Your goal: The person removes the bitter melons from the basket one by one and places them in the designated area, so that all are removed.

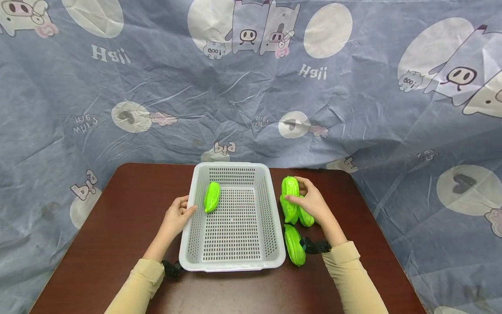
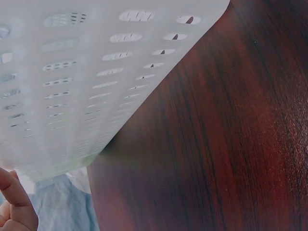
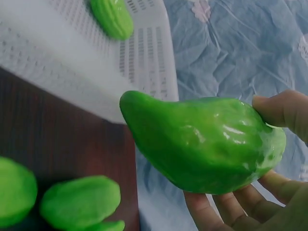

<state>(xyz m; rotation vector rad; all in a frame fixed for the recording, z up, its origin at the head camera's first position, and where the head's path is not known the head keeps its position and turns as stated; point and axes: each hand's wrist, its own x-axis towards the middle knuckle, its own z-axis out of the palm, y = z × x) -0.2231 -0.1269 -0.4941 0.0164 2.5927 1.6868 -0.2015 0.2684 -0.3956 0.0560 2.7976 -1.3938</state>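
My left hand [image 1: 176, 216] grips the left rim of a light grey perforated plastic basket [image 1: 232, 267], its thumb over the edge. In the left wrist view, part of that hand shows at the lower left beside the basket wall. Inside the basket, toward the back left, lies one bright green bitter melon [image 1: 212, 197]. My right hand [image 1: 312, 204] holds another bitter melon [image 3: 202, 144] between thumb and fingers, raised just right of the basket. Beneath and beside it are more bitter melons [image 1: 306, 218], partly hidden. One bitter melon [image 1: 294, 246] rests nearer me, close to the basket's right side.
Everything stands on a dark reddish-brown wooden table [image 1: 117, 244]. Behind it hangs a blue-grey cloth [image 1: 235, 100] printed with cartoon pigs, and it also runs along the sides.
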